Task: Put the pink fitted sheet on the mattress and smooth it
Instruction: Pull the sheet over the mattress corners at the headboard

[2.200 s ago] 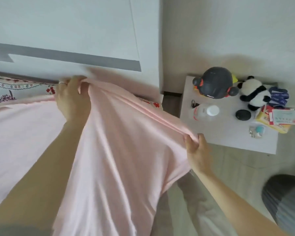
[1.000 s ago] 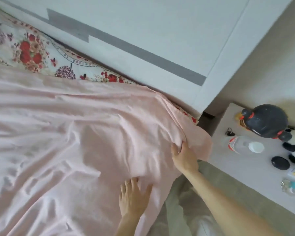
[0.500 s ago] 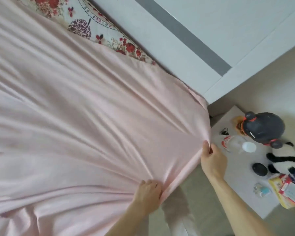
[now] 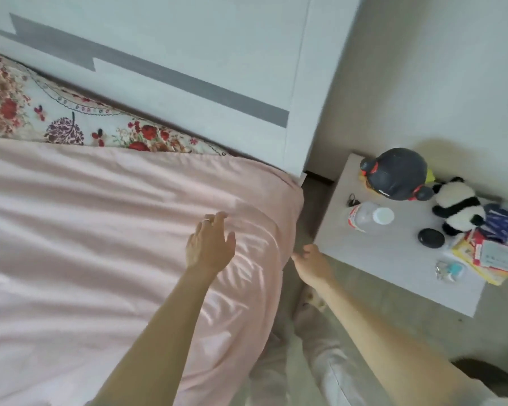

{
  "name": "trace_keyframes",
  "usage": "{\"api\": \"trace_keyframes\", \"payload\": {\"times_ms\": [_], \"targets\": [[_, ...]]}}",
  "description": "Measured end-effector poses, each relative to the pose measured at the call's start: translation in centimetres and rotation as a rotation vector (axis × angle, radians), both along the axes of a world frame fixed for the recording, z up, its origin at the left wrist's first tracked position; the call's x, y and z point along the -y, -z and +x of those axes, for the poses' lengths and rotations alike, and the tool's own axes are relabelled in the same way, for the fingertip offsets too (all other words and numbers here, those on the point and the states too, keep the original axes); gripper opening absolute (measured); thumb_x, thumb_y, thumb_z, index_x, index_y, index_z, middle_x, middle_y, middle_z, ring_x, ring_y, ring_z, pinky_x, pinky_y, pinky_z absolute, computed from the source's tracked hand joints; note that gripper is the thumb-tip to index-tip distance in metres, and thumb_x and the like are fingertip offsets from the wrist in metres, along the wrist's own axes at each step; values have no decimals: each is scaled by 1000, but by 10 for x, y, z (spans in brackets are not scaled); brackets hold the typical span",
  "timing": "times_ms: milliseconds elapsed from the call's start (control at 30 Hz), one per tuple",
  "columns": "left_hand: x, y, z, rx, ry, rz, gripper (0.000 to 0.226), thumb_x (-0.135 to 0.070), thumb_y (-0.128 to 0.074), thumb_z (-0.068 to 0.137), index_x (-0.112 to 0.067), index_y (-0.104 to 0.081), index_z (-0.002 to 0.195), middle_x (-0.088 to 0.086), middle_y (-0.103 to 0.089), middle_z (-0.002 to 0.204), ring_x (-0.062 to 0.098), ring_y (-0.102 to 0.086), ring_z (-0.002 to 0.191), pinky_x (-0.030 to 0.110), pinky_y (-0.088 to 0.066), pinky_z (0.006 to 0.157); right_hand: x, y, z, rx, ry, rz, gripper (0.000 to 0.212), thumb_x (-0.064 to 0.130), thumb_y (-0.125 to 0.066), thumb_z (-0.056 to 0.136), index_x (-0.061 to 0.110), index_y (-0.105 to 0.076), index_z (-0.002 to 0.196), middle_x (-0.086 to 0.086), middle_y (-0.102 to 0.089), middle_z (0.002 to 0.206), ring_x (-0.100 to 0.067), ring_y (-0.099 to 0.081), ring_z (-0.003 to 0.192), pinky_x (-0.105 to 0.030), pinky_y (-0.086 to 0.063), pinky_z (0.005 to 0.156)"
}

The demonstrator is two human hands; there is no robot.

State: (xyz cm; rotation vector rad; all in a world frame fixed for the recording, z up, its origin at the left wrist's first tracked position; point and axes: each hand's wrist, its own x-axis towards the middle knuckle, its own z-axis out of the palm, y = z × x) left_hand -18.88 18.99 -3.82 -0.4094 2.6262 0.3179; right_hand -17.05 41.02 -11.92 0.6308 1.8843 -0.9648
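Note:
The pink fitted sheet (image 4: pixel 85 230) covers the mattress and wraps over its near right corner by the headboard. A strip of the floral mattress (image 4: pixel 71 124) shows along the headboard above the sheet's top edge. My left hand (image 4: pixel 210 244) lies flat on the sheet near that corner, fingers spread, a ring on one finger. My right hand (image 4: pixel 311 263) is lower, beside the mattress edge, its fingertips at the sheet's side. The blur hides whether it pinches the fabric.
A white headboard (image 4: pixel 188 48) with a grey stripe stands behind the bed. Right of the bed, a white nightstand (image 4: pixel 393 268) carries a dark round toy (image 4: pixel 396 174), a panda plush (image 4: pixel 458 206), a plastic bottle (image 4: pixel 367 215) and packets (image 4: pixel 487 259). A narrow floor gap separates the two.
The sheet corner, held stretched in both hands before, now sits over the mattress corner. My left hand has let go and moved up flat onto the sheet. My right hand has dropped beside the edge.

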Motion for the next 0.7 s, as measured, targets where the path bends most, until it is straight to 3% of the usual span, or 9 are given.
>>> {"api": "trace_keyframes", "payload": {"times_ms": [133,267,400,500,600,700], "targets": [[-2,-6,-59,-65,64,18,50,-33,-53,95,-24,-38,142,3,-37,144,27,-42,126,44,-43,94,4,3,1,75,169,-60,47,34,-44,101,8,-45,139,-13,-54,140,-30,-51,127,-28,-34,87],[-9,6,-96,-60,143,-17,57,-33,-51,96,-25,-31,149,-2,-26,155,25,-37,135,44,-42,99,16,9,-14,27,274,-184,58,44,-40,101,16,-34,151,-6,-43,153,-28,-45,136,-32,-36,108],[1,20,-111,33,153,-68,62,-35,-48,98,-34,-18,153,-9,-8,163,26,-38,137,48,-42,98,28,7,-42,-120,366,-237,65,47,-44,101,24,-19,157,2,-37,157,-25,-41,140,-36,-34,112],[21,26,-123,40,135,-125,56,-38,-46,99,-33,-24,150,1,-27,157,32,-47,128,50,-44,94,32,11,-59,-179,311,-228,60,42,-49,100,22,-29,153,0,-53,143,-24,-55,126,-32,-44,99],[35,23,-140,-13,258,-274,32,-37,-43,101,-22,-49,128,14,-57,119,38,-60,102,44,-46,75,29,20,-54,-197,244,-116,31,31,-50,99,19,-59,126,0,-66,120,-23,-63,109,-28,-47,84],[41,9,-153,-172,253,-247,26,-33,-44,101,-15,-57,114,18,-55,109,44,-59,93,46,-44,72,31,22,-32,-268,262,-57,16,26,-48,100,20,-63,98,5,-68,95,-22,-66,94,-28,-46,75]]}}
